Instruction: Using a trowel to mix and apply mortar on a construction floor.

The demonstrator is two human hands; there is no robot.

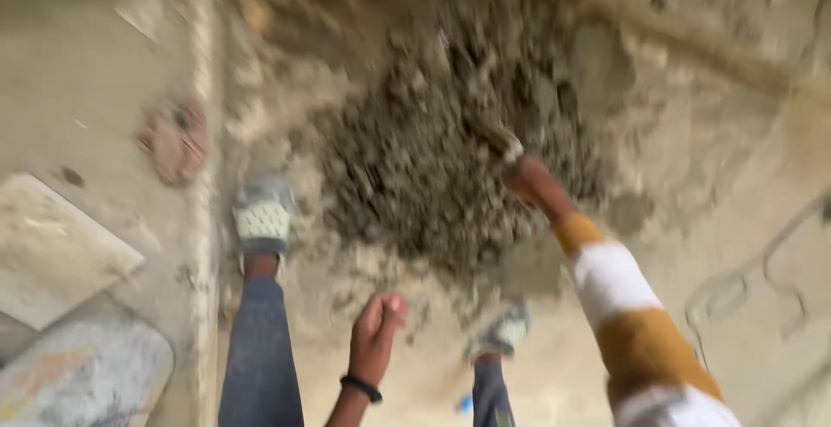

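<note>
**Looking down at a heap of wet mix, everything motion-blurred**

Biggest thing in view is the sandy ground (pixel 710 245), pale and gritty, filling most of the picture. Sitting on it in the middle is a dark grey pile of wet mortar (pixel 433 159), lumpy and spread wide, with lighter sand around its edges. A raised pale kerb line (pixel 206 133) runs top to bottom on the left, and beyond it lie a flat pale slab (pixel 52 254), a painted board (pixel 86 375) cut off at the bottom corner, and a reddish lump (pixel 177 137) I can't identify.

The person's legs in dark trousers come up from the bottom edge. The left shoe (pixel 262 219) stands just beside the pile's left edge; the right shoe (pixel 502 333) is at its lower edge, half lost in blur.

The right hand (pixel 532 180), at the end of a striped orange and white sleeve, is closed around a tool handle (pixel 498 137) that pokes into the pile. The tool's working end is buried or smeared out, so it's probably a shovel or hoe, hard to say.

The left hand (pixel 376 332), with a black wristband, hangs free near the pile's lower edge, fingers loosely curled and holding nothing.
</note>
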